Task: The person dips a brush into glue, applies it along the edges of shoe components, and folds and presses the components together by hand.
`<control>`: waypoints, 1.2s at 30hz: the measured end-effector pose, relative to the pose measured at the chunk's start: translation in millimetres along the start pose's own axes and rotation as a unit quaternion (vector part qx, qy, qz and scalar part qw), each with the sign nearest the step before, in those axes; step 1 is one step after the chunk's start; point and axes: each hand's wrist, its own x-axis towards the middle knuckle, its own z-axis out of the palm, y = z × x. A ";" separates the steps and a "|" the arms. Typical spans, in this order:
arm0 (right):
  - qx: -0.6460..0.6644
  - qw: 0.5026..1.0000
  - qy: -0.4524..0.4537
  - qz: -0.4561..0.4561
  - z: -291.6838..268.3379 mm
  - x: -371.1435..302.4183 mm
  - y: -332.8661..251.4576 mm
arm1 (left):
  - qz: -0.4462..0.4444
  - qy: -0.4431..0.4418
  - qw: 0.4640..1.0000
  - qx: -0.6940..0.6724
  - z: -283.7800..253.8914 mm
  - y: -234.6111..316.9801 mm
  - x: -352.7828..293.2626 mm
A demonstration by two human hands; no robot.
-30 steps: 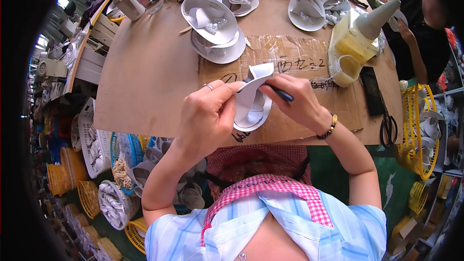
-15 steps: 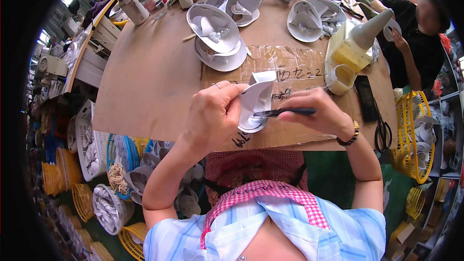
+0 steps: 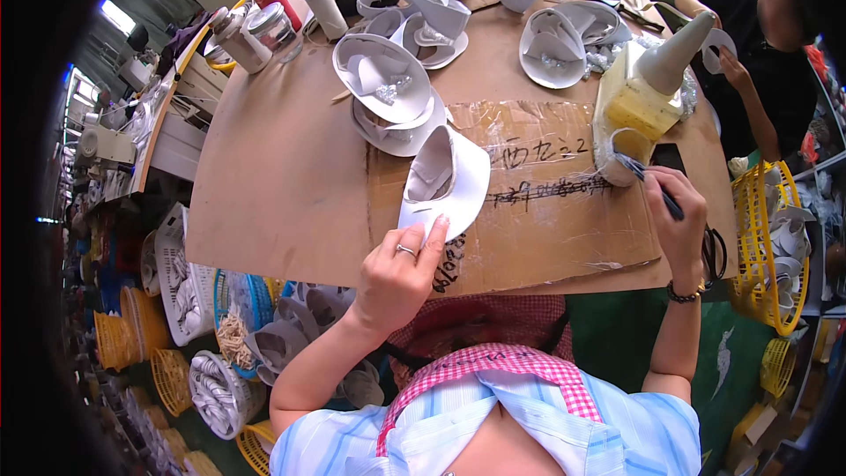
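My left hand (image 3: 401,269) pinches the lower rim of a white visor-shaped piece (image 3: 467,185), whose curved brim faces right and whose hollow band side faces left. It is tilted above a flat cardboard sheet (image 3: 564,238). Off to the right, my right hand (image 3: 680,216) is closed on a dark-handled brush (image 3: 672,204). The brush tip is at the round mouth of a yellowish glue bottle (image 3: 636,97), which lies on its side with a grey cone on top. Whether the bristles touch the glue is hard to see.
Similar white pieces (image 3: 381,79) lie stacked beyond my left hand, with more (image 3: 553,48) farther right. Scissors (image 3: 716,251) rest near the right edge. Jars (image 3: 271,31) and a thread spool (image 3: 324,11) stand far left. Baskets (image 3: 771,247) flank the table; a person (image 3: 767,62) sits far right.
My right hand has carried the brush from the white piece rightward to the glue bottle's mouth. My left hand has lowered and turned the piece so its brim shows.
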 end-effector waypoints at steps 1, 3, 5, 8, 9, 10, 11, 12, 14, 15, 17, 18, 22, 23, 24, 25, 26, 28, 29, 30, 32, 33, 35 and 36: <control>0.002 1.000 -0.005 0.001 -5.1 -4.6 4.8 | -0.005 0.012 1.000 -0.002 1.4 2.4 -1.2; 0.122 0.985 -0.064 0.106 -12.0 -8.5 7.9 | -0.005 0.025 1.000 0.002 2.5 2.9 -0.9; 0.235 0.958 -0.106 0.125 -0.4 -4.7 -5.5 | 0.000 0.023 1.000 0.012 5.0 2.8 -3.2; 0.314 0.939 -0.139 -0.021 36.4 3.7 -47.0 | 0.015 0.019 0.999 0.027 5.2 2.2 -5.4; 0.315 0.933 -0.163 -0.067 46.6 7.9 -62.7 | 0.022 0.018 0.999 0.035 4.0 3.5 -6.7; 0.315 0.924 -0.185 -0.113 54.5 12.7 -76.5 | 0.019 0.018 0.999 0.035 3.1 5.9 -6.4; 0.279 0.925 -0.199 -0.167 67.5 14.3 -86.0 | 0.027 0.010 0.999 0.041 2.4 8.1 -6.4; 0.240 0.921 -0.211 -0.221 80.7 16.7 -89.4 | 0.035 0.003 0.998 0.048 2.2 8.3 -6.5; 0.195 0.940 -0.185 -0.209 96.8 32.0 -78.3 | 0.031 0.007 0.998 0.048 6.8 5.5 -12.2; 0.208 0.946 -0.173 -0.177 99.9 37.5 -73.7 | 0.031 0.007 0.998 0.046 8.9 3.9 -15.0; 0.216 0.951 -0.160 -0.150 99.9 42.5 -73.0 | 0.028 0.016 0.999 0.038 6.7 2.4 -14.9; 0.215 0.951 -0.163 -0.150 101.4 40.3 -75.7 | 0.031 0.022 0.999 0.031 4.6 1.7 -16.4; 0.231 0.925 -0.209 -0.216 95.2 25.2 -85.6 | 0.034 0.028 0.999 0.015 10.2 -2.5 -25.9; 0.260 0.908 -0.247 -0.216 91.4 27.0 -89.7 | 0.046 0.029 0.998 0.023 11.8 -4.9 -27.4; 0.287 0.890 -0.282 -0.214 87.2 27.0 -91.7 | 0.061 0.030 0.997 0.030 12.8 -5.4 -28.1; 0.285 0.891 -0.282 -0.212 89.7 29.0 -90.3 | 0.062 0.031 0.997 0.028 13.2 -4.9 -28.8; 0.252 0.915 -0.236 -0.210 96.9 34.7 -87.0 | 0.073 0.031 0.997 0.023 13.1 -3.8 -30.0; 0.216 0.945 -0.156 -0.188 108.7 50.7 -73.6 | 0.087 0.036 0.995 0.018 12.7 -3.0 -28.5; 0.206 0.951 -0.149 -0.178 107.8 59.4 -69.4 | 0.088 0.040 0.995 0.014 12.4 -2.9 -27.6; 0.198 0.955 -0.144 -0.168 106.6 63.1 -66.8 | 0.086 0.041 0.995 0.010 11.5 -2.6 -28.4; 0.209 0.959 -0.113 -0.157 95.1 62.3 -60.5 | 0.081 0.043 0.996 0.006 11.2 -1.8 -28.8; 0.221 0.961 -0.082 -0.147 92.3 61.2 -58.5 | 0.075 0.044 0.996 0.002 12.1 -1.9 -28.7; 0.264 0.954 -0.100 -0.095 88.5 46.7 -59.6 | 0.069 0.046 0.996 -0.013 13.0 -4.0 -29.2; 0.304 0.945 -0.116 -0.039 82.3 36.4 -60.1 | 0.066 0.048 0.996 -0.033 12.6 -2.0 -28.8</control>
